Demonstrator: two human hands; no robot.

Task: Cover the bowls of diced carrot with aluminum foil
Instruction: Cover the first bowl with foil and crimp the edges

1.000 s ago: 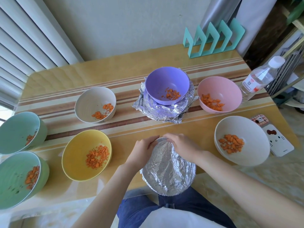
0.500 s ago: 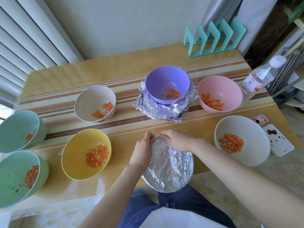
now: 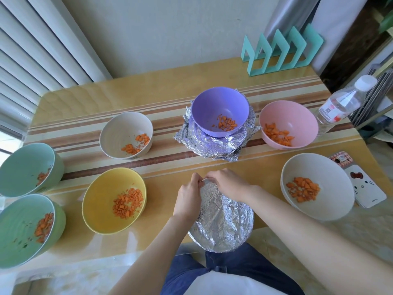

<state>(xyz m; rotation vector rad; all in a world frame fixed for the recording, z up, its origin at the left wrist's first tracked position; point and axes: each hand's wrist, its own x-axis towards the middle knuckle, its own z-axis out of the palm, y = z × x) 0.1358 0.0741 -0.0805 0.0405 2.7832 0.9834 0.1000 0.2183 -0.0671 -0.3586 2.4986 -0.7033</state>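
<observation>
- Silver foil [image 3: 225,226] lies crinkled over the nearest bowl, hiding it completely.
- Left hand [image 3: 188,199] and right hand [image 3: 228,184] pinch its far edge, fingertips nearly touching.

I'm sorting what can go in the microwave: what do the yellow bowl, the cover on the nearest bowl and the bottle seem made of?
The yellow bowl: probably plastic or a fibre composite, matte; soft, dull sheen, even colour. The foil cover: aluminium foil, shiny; silver, crumpled in fine creases, moulded round the rim. The bottle: clear plastic, glossy; see-through wall, white cap, printed label.
</observation>
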